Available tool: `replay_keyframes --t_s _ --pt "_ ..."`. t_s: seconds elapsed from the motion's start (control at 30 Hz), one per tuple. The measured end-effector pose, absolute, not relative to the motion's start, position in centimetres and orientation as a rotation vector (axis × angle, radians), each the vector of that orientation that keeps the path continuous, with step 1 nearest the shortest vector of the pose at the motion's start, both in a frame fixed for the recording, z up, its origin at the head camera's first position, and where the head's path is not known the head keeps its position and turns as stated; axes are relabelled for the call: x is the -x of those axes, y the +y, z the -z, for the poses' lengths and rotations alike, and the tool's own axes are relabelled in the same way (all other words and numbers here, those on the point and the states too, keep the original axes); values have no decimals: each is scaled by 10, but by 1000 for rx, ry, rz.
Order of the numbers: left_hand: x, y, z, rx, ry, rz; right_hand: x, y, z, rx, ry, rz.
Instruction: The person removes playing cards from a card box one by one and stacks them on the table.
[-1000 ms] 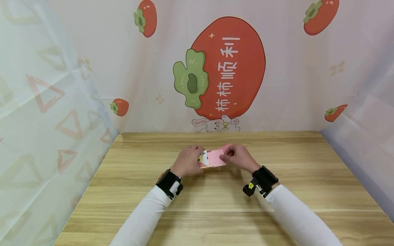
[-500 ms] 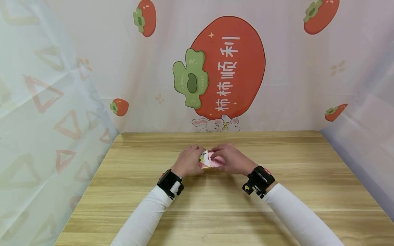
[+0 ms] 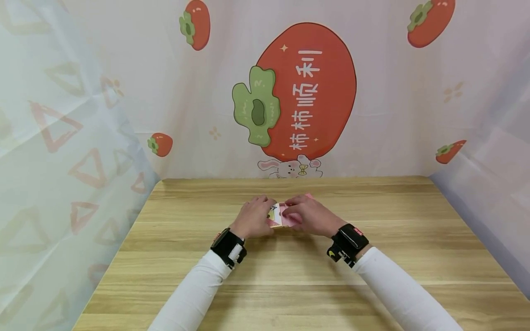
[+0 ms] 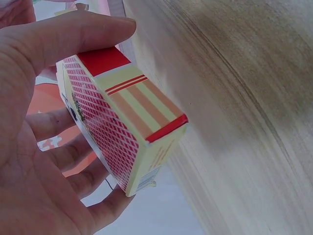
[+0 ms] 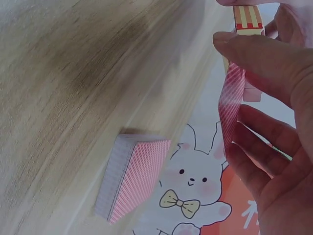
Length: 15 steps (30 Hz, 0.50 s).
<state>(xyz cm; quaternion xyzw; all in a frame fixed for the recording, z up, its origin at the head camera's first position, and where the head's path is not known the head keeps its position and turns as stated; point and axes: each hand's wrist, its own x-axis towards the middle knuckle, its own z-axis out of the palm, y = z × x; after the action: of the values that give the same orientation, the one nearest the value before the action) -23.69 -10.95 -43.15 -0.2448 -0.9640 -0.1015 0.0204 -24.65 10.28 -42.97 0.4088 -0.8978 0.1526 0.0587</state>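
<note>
My left hand (image 3: 253, 218) grips a playing-card box (image 4: 105, 117), thumb on its striped side and fingers along the opposite side. The box has a red patterned face and cream and orange stripes. At the box's right end, my right hand (image 3: 312, 217) pinches red-backed playing cards (image 5: 231, 110) between thumb and fingers. How many cards it holds, and how far they sit in the box, I cannot tell. A larger stack of playing cards (image 5: 139, 178) rests on the table behind the right hand; only a corner shows in the head view.
The wood-grain table (image 3: 265, 285) stretches to both sides and toward me. A white cloth backdrop (image 3: 393, 115) with persimmon drawings hangs along the table's far edge. Another patterned cloth (image 3: 62, 207) hangs at the left.
My right hand has shifted left toward the box and turned over, now covering most of the pink card backs. The left hand and the box have stayed in place.
</note>
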Motion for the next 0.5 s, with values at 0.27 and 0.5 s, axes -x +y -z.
replay_keyframes --t_s 0.27,0.5 --pt "238 -113 433 747 -3003 317 247 109 430 -1264 -2725 -409" --pt "237 -116 433 706 -3004 318 251 125 428 -1262 -2776 -403"
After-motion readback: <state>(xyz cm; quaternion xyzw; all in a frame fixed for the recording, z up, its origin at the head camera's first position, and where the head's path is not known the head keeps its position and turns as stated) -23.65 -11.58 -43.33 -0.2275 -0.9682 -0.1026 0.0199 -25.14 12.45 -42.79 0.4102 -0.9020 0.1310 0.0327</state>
